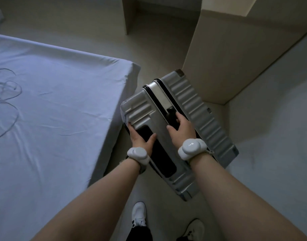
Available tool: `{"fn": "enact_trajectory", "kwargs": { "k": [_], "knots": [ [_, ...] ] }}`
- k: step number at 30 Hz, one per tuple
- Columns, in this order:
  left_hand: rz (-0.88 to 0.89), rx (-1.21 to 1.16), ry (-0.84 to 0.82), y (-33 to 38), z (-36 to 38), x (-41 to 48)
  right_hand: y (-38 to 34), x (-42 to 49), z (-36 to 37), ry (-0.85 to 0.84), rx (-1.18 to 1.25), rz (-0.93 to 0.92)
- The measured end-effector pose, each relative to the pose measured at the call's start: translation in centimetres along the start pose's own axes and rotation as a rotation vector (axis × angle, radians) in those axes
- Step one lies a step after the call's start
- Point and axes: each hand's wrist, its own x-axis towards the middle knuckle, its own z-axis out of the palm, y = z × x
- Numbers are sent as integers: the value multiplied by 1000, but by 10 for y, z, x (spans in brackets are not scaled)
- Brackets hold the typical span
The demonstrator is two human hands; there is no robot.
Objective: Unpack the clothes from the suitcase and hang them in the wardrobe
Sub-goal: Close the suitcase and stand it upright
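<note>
A silver ribbed hard-shell suitcase [192,105] is closed and lifted off the floor, tilted, beside the corner of the bed. My left hand [140,138] grips its near top edge at the black handle recess, thumb over the top. My right hand [181,126] grips the black side handle between the two shells. No clothes show. The wardrobe [224,54] is a beige panelled unit just beyond the suitcase.
A bed [50,105] with a pale blue sheet fills the left side, with several clear hangers [6,94] lying on it. Beige floor runs between bed and wardrobe. My white shoes [139,214] stand below the suitcase.
</note>
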Motion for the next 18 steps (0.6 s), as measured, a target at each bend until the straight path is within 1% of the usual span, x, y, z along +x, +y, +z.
{"fn": "enact_trajectory", "kwargs": {
  "k": [2, 5, 7, 10, 13, 18],
  "knots": [
    [-11, 4, -11, -4, -9, 23, -7, 16, 8, -49, -117, -109],
    [-53, -21, -33, -8, -11, 52, -13, 42, 20, -35, -206, -197],
    [-80, -2, -59, -8, -7, 58, -12, 50, 24, -29, -234, -214],
    [-108, 14, -51, -17, 9, 67, 3, 54, 38, -35, -267, -220],
    [-72, -19, -50, -17, 17, 66, 20, 47, 44, -43, -232, -225],
    [-101, -5, -2, -13, 24, 46, 41, 42, 34, -187, -276, -298]
  ]
}}
